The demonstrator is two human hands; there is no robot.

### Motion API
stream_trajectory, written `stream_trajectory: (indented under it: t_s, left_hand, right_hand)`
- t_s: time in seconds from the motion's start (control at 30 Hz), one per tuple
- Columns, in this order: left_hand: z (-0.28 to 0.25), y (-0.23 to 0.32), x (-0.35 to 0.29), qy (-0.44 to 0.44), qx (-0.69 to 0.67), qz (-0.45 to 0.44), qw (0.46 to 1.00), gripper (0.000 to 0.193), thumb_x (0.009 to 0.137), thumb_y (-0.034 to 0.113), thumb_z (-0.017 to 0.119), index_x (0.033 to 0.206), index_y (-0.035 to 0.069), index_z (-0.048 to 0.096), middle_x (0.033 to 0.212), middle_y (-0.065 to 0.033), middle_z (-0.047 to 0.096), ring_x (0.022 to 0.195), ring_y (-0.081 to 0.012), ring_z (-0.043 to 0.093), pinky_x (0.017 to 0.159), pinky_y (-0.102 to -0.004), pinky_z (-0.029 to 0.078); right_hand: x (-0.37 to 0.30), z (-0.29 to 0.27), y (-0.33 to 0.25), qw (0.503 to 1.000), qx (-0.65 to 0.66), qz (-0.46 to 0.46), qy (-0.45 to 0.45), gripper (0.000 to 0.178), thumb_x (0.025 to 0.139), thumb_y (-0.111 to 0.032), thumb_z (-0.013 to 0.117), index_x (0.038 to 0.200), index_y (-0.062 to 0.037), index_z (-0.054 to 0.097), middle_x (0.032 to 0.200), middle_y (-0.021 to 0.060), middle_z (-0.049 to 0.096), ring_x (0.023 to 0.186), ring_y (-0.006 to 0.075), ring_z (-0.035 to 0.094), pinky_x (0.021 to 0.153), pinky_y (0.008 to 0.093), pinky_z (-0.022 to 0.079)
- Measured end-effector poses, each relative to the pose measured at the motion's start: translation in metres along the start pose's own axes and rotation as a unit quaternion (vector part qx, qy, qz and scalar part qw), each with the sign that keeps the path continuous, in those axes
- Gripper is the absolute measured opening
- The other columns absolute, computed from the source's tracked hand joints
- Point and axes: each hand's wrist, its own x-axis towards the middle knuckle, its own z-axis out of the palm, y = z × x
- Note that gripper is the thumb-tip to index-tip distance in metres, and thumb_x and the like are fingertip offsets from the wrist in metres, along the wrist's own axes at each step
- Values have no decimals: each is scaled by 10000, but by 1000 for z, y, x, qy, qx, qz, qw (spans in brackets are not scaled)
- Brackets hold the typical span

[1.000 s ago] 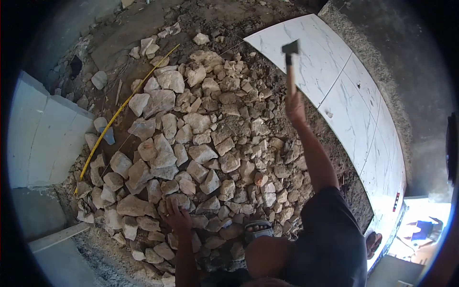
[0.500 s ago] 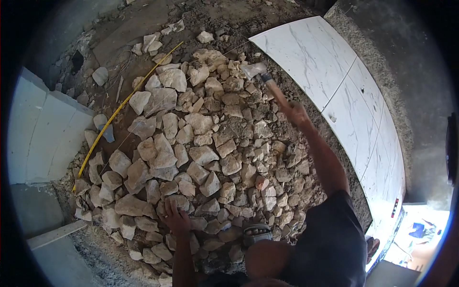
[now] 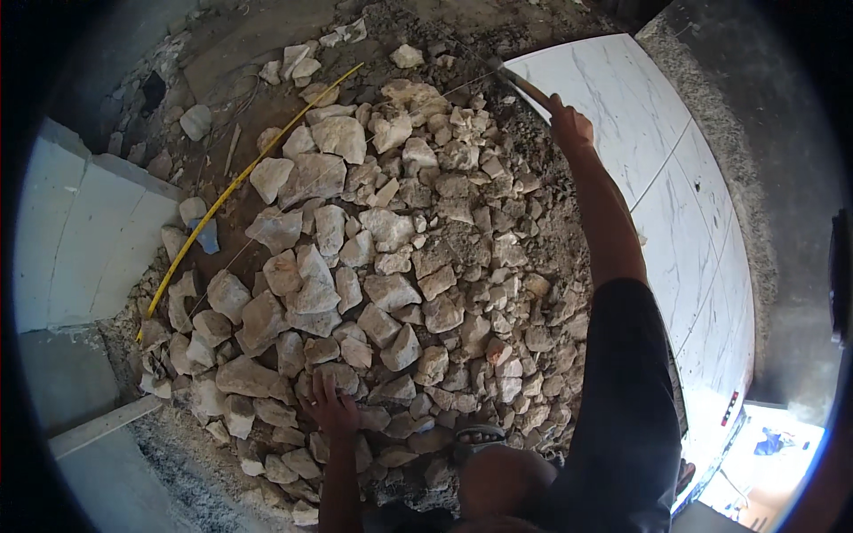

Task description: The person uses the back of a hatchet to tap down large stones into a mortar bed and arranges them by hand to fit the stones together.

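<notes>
Broken pale stones (image 3: pixel 391 293) lie packed over the ground in front of me. My left hand (image 3: pixel 330 409) rests on them near the lower middle, fingers spread on a grey stone, holding nothing. Far out to the right, my right hand (image 3: pixel 570 126) is closed round the wooden handle of a hammer (image 3: pixel 535 92). The hammer's head is at the far end, over dark soil by the corner of the white marbled tiles (image 3: pixel 613 115). It is blurred, and I cannot tell whether it touches anything.
A yellow strip (image 3: pixel 238 188), bent by the lens, crosses the stones on the left, with a thin string (image 3: pixel 233 258) nearby. A pale block wall (image 3: pixel 89 231) stands at the left. My knee (image 3: pixel 502 484) and shoe (image 3: pixel 480 435) are at the bottom. Bright light shows at lower right.
My right hand has swung the hammer farther away and to the right, off the stones toward the tile corner. The left hand has stayed on its stone. The view has shifted slightly.
</notes>
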Motion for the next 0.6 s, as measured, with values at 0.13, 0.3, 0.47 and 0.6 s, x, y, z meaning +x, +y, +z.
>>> stream_trajectory:
  t_s: [0.13, 0.3, 0.47, 0.6]
  left_hand:
    - [4, -3, -1, 1, -13, 10, 1000, 436, 838, 251, 438, 1249, 103, 445, 1367, -170, 415, 1236, -381, 403, 1019, -612, 232]
    - [0, -10, -5, 7, 4, 8, 1000, 416, 856, 250, 415, 1243, 104, 456, 1374, -164, 412, 1252, -368, 395, 1035, -600, 220]
    - [-4, -3, 2, 17, -2, 10, 1000, 449, 829, 248, 451, 1256, 110, 465, 1394, -144, 401, 1268, -352, 388, 1056, -598, 192]
    - [0, -5, 2, 32, -4, 6, 999, 476, 804, 239, 475, 1263, 112, 478, 1408, -123, 394, 1284, -346, 375, 1068, -594, 175]
  right_hand:
    - [28, 6, -5, 996, 28, 79, -38, 204, 914, -155, 405, 1115, -133, 432, 966, 173, 654, 923, 364, 643, 748, 478, 514]
    - [-13, -24, 33, 991, -62, -63, -102, 355, 789, -117, 557, 1121, -115, 433, 942, 175, 651, 914, 361, 640, 772, 481, 513]
    - [-102, -32, 137, 982, -76, -17, -170, 444, 760, -79, 521, 1189, -106, 410, 928, 226, 641, 858, 376, 648, 743, 480, 526]
    - [-185, -31, 185, 978, -41, 18, -206, 318, 794, -106, 502, 1081, -60, 372, 821, 304, 617, 805, 479, 613, 690, 562, 490]
